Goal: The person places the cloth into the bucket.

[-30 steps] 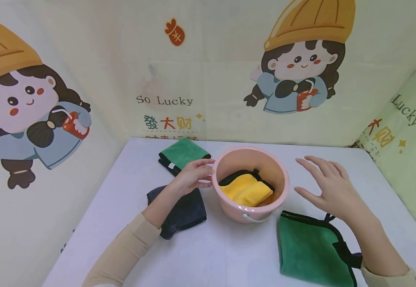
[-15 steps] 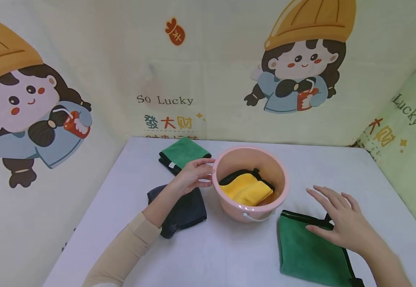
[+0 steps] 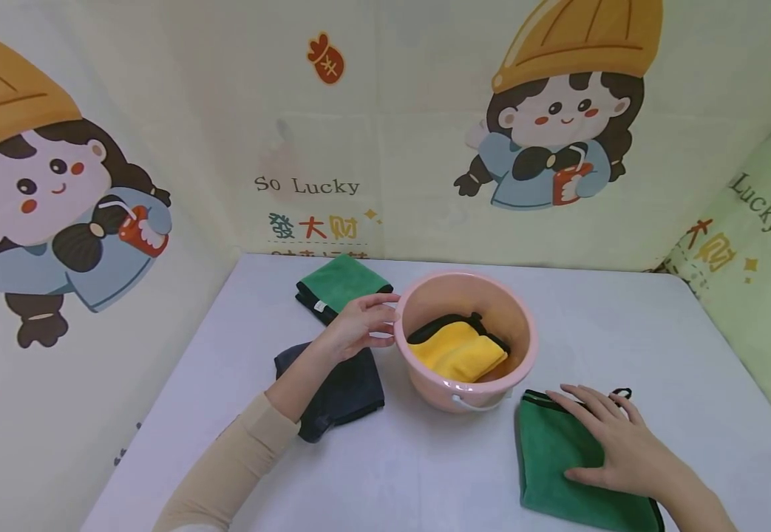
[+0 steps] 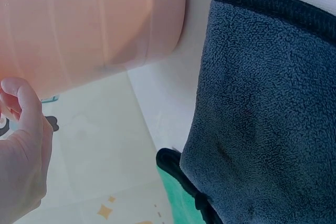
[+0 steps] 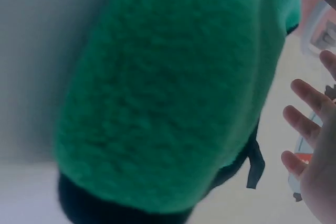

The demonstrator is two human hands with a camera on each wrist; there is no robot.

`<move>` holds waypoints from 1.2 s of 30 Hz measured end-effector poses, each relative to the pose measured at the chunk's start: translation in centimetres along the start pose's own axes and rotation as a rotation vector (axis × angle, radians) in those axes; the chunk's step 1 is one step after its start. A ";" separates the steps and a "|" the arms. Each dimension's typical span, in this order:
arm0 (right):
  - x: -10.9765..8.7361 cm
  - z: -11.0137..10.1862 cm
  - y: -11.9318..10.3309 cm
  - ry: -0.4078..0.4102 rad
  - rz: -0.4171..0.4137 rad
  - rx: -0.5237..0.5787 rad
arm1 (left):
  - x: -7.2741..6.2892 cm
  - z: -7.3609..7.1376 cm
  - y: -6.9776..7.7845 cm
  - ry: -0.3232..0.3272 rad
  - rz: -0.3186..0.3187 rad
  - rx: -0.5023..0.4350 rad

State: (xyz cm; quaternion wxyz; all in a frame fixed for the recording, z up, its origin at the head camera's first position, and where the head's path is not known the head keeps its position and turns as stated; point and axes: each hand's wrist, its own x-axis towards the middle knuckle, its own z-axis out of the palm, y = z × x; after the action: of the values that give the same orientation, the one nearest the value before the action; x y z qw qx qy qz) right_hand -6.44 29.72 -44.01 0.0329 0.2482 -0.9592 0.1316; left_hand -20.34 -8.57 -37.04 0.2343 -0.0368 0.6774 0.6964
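Observation:
My left hand [image 3: 361, 325] touches the left rim of a pink bucket [image 3: 428, 388] with relaxed, slightly bent fingers. Inside the bucket lies a folded yellow towel [image 3: 461, 356] with black edging. Over a folded green towel [image 3: 548, 462] at the front right, my right hand [image 3: 618, 447] is spread, palm down, hiding part of it. Black trim and a small loop show along that towel's far edge. In the right wrist view the green towel [image 5: 163, 87] fills the middle, and the fingers are apart, gripping nothing.
A dark blue-grey towel [image 3: 348, 391] lies under the left forearm, left of the bucket. Behind it is another green towel [image 3: 341, 284] with black edging. The bucket's white handle [image 3: 474, 405] hangs at its front. A printed cloth backdrop [image 3: 418, 148] rises behind the white table [image 3: 412, 480].
My right hand has come down from beside the bucket, toward the front, to over the green towel on the right. The left hand and the bucket have stayed in place.

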 end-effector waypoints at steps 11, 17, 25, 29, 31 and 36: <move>-0.4 1.3 0.5 -0.051 0.022 -0.028 | 0.1 0.0 -0.2 -0.002 0.003 0.002; -0.2 2.0 0.7 -0.069 0.026 -0.037 | 0.1 0.1 -0.2 0.000 0.005 -0.003; 0.1 2.2 0.8 -0.092 0.048 -0.025 | 0.2 0.1 -0.4 0.002 0.010 0.002; 0.1 2.3 0.8 -0.080 0.056 -0.026 | 0.2 0.1 -0.3 0.003 0.010 0.001; 0.2 2.3 0.9 -0.072 0.056 -0.027 | 0.1 0.1 -0.3 0.004 0.010 0.001; 0.4 2.3 1.0 -0.070 0.059 -0.027 | 0.1 0.1 -0.4 0.000 0.017 0.003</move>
State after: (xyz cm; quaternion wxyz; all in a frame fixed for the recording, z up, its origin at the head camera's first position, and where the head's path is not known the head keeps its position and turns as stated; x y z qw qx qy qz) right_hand -7.23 29.74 -46.46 -0.0014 0.2238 -0.9683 0.1107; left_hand -20.24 -8.46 -37.41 0.2282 -0.0308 0.6788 0.6973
